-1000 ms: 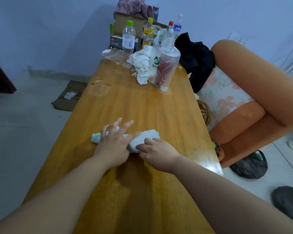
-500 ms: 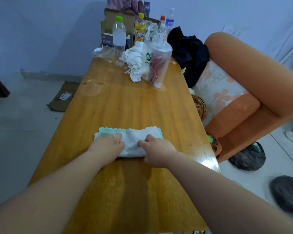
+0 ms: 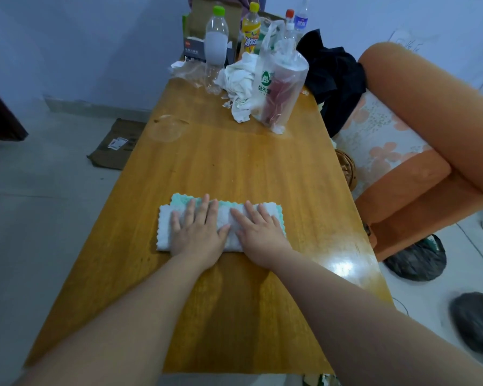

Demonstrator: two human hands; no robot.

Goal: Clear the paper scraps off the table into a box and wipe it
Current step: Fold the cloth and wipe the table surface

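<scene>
A person's two bare arms reach forward over a long wooden desk [image 3: 234, 162], seen from above. A folded white cleaning cloth [image 3: 165, 227] with a scalloped mint-green edge lies flat across the middle of the desk, roughly midway between its long sides. Both hands press down on it side by side. The left hand [image 3: 198, 235] lies palm down with fingers straight and slightly spread, and the right hand [image 3: 260, 238] lies flat the same way just beside it, their thumbs nearly touching; neither grips the cloth. At the far end of the desk stands a cluster of things: a clear bottle with a green cap [image 3: 216, 43], a yellow drink bottle [image 3: 250, 32], a clear plastic bag [image 3: 282, 87] holding a cup, and a crumpled white heap [image 3: 239, 82], paper or fabric, it cannot be told which. A few small paper scraps [image 3: 226, 103] lie at the heap's near edge. An open cardboard box [image 3: 201, 12] stands behind the bottles. An orange armchair [image 3: 430, 121] with a floral seat sits to the right of the desk, with a black garment [image 3: 335, 76] draped on it. A flattened piece of cardboard [image 3: 115, 146] lies on the grey floor to the left.
</scene>
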